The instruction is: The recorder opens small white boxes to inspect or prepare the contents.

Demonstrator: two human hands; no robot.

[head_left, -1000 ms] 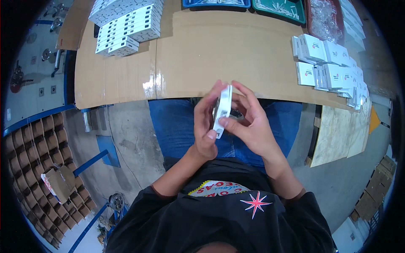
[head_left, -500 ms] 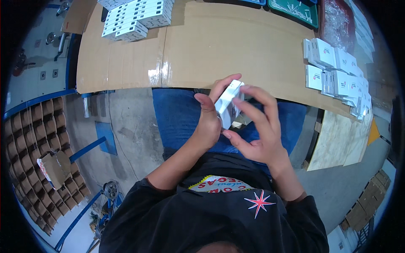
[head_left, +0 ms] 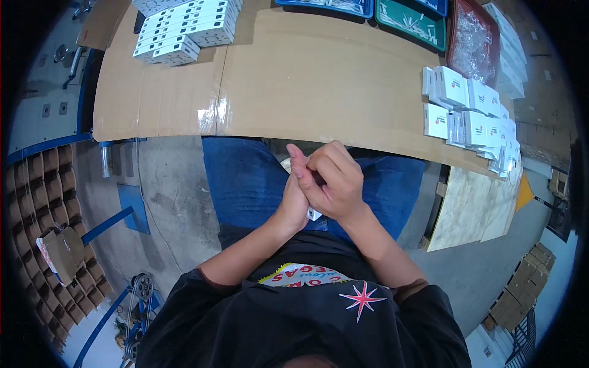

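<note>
Over my lap, just off the near edge of the table, my two hands are pressed together around a small white box. Only a corner of it shows below the palms; the rest is hidden. My left hand cups the box from the left, its thumb pointing up. Against it lies my right hand, its fingers curled in over the box. What the right fingertips touch is hidden. A pale bit shows beside the left thumb, and I cannot tell whether it belongs to the box.
A brown cardboard-covered table lies ahead. Patterned white boxes are stacked far left. Small white boxes stand in rows at right. Behind them are a green tray, a blue tray and a red tray of clear wrapping.
My hands have come together and lower, closing over the white box, which was largely visible before. The right fingers, spread earlier, are now curled. The whole view has shifted slightly.
</note>
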